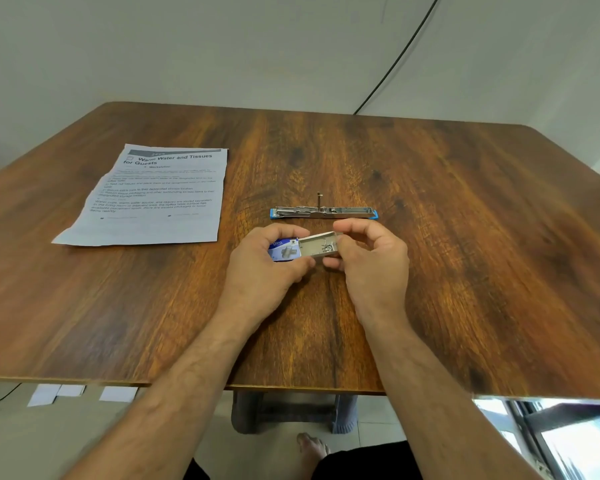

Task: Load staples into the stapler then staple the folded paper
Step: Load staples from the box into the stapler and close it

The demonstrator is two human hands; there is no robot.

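A small blue staple box (284, 249) is gripped by my left hand (264, 265) just above the table. Its grey inner tray (317, 245) is slid out to the right, with loose staples showing inside. My right hand (371, 258) pinches the tray's right end between thumb and fingers. Beyond my hands, a blue stapler (323, 212) lies opened out flat on the table, its metal channel facing up. The printed sheet of paper (153, 199) lies flat at the left of the table, apart from both hands.
The wooden table (465, 254) fills the view, its front edge near me. A black cable (395, 64) runs down the wall behind it. White paper scraps (77, 393) lie on the floor at the lower left, and a foot shows under the table.
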